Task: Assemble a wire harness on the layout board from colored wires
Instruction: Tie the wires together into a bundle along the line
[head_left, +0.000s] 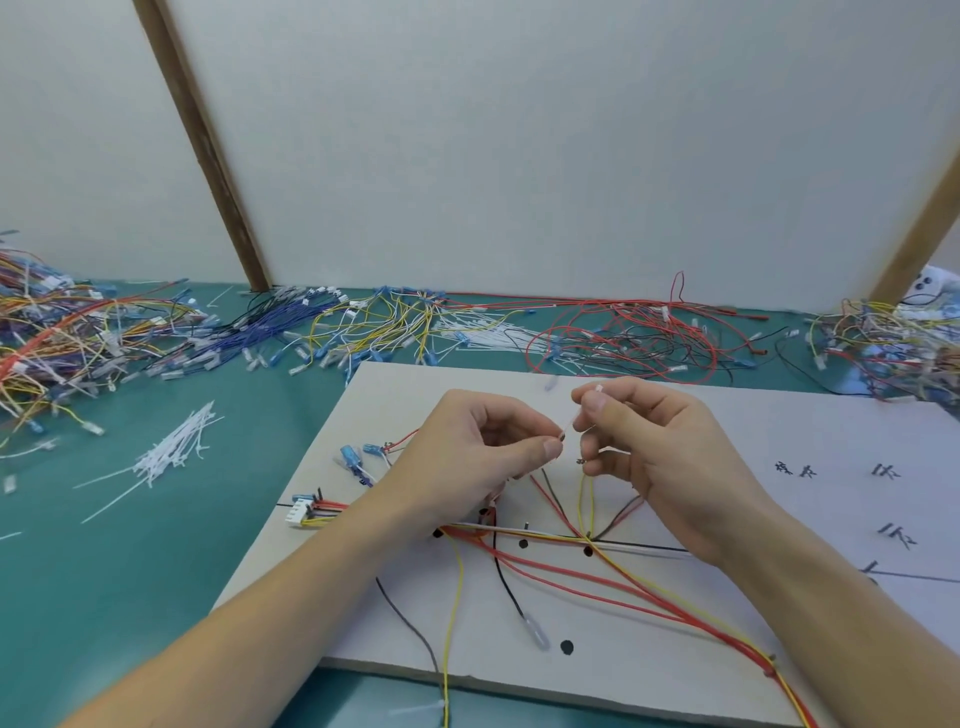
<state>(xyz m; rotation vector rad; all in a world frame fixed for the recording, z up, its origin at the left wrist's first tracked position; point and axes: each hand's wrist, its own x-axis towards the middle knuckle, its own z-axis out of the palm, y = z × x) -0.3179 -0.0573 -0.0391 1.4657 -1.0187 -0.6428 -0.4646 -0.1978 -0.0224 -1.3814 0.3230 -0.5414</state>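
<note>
Where the green worktop (130, 561) meets white wall panels, loose wire heaps (83, 332) line the back edge and the layout board (415, 639) lies in front. Above it, left hand (467, 457) and right hand (654, 457) grip pinch a thin wire end (569, 427) between fingertips; red and yellow wires (623, 587) trail beneath across the board.
</note>
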